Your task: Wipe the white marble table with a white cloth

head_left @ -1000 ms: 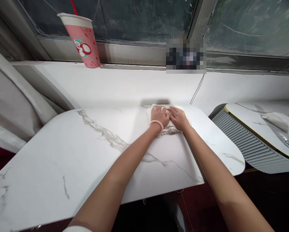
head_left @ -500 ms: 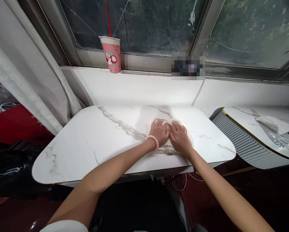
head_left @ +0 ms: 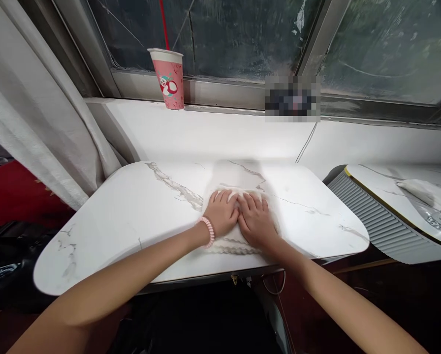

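Note:
A folded white cloth (head_left: 232, 247) with a scalloped edge lies on the white marble-patterned tabletop (head_left: 132, 196). My left hand (head_left: 221, 214), a pink coiled band at its wrist, rests flat on the cloth with fingers stretched forward. Beside it, my right hand (head_left: 256, 219) presses palm-down on the same cloth, its fingers slightly spread. The two hands touch, or nearly touch, at the thumbs. Much of the cloth is covered by them.
On the window ledge stands a pink paper cup (head_left: 171, 81) with a red straw. A blurred-out object (head_left: 293, 101) sits farther right. A grey curtain (head_left: 32, 88) hangs at the left. At the right is a ribbed cabinet (head_left: 383, 221) with a tissue pack (head_left: 427, 192) on top.
Both hands have slid left and a little nearer to me across the tabletop, with the cloth under them. The view has shifted slightly.

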`<state>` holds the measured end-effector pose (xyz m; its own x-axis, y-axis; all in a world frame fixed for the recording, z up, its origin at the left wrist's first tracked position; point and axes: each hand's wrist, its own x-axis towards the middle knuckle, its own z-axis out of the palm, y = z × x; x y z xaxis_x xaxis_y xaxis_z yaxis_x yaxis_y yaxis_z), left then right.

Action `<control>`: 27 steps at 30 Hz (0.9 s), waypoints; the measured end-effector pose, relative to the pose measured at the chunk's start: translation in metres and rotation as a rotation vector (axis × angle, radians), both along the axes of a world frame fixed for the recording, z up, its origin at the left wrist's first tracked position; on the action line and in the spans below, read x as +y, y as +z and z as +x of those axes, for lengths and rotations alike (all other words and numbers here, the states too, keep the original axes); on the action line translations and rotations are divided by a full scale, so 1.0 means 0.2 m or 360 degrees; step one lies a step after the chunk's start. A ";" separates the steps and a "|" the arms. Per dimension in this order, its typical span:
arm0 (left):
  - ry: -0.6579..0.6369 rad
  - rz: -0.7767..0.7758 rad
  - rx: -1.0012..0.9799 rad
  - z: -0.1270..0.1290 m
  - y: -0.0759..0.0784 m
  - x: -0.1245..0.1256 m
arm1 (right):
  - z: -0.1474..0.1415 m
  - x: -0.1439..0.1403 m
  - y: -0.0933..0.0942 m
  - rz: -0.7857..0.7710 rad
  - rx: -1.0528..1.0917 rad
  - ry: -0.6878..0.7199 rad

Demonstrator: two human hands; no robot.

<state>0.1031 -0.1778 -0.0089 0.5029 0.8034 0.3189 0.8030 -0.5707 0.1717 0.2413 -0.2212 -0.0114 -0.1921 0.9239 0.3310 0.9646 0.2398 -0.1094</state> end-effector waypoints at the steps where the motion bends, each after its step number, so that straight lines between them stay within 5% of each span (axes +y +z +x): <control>1: 0.0019 -0.0003 -0.0007 0.00 0.00 0.06 | 0.00 0.07 0.00 0.0006 0.0017 0.0012; 8: 0.0258 -0.0057 -0.0108 0.03 0.03 0.52 | 0.01 0.61 0.04 -0.0088 0.0171 0.0125; 14: 0.0252 -0.0082 -0.0166 0.04 0.04 0.80 | 0.00 0.87 0.05 -0.0092 0.0122 0.0056; 21: 0.0245 -0.0080 -0.0163 -0.02 0.03 0.97 | -0.06 1.04 0.03 -0.0008 0.0034 0.0043; 27: 0.0362 -0.0045 -0.0137 -0.10 0.03 0.94 | -0.14 1.07 0.03 0.0018 -0.0020 0.0131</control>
<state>0.0831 0.0106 -0.0032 0.2800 0.9020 0.3286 0.8921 -0.3709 0.2580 0.2125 -0.0067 -0.0060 -0.2714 0.9010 0.3384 0.9429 0.3194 -0.0944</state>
